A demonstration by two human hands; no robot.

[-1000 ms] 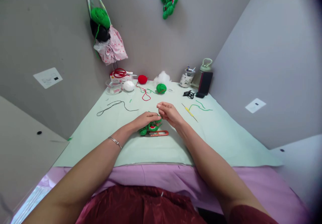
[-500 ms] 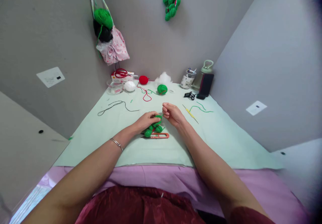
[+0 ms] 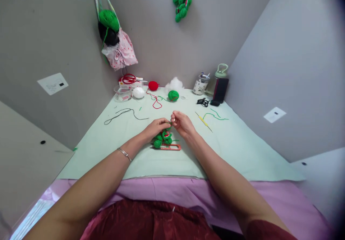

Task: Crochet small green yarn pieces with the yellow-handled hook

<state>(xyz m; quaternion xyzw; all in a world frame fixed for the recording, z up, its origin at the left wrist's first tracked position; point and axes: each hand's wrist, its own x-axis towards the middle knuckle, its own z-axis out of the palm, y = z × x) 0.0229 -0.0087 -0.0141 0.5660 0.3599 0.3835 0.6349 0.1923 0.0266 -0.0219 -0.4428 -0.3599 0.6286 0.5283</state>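
Observation:
My left hand [image 3: 156,129] pinches the top of a green crocheted piece [image 3: 158,141], a cluster of knitted balls with a red-and-white mouth showing. Just right of it my right hand [image 3: 182,123] is closed in a pinch close to the left fingertips. Whatever those right fingers hold is too small to make out. Orange thread snips [image 3: 172,147] lie on the table, partly under the crocheted piece. A short green yarn end sticks out beside the piece.
A yellow-handled crochet hook [image 3: 204,121] and green yarn scraps [image 3: 215,116] lie to the right. Black thread [image 3: 126,111] lies left. Behind stand a green yarn ball [image 3: 173,96], red yarn ball [image 3: 153,85], white ball [image 3: 138,93], stuffing [image 3: 174,84], phone [image 3: 220,90] and pen cup [image 3: 201,86].
My right hand has come left, close to my left fingertips. The crocheted piece has turned so its red-and-white mouth shows.

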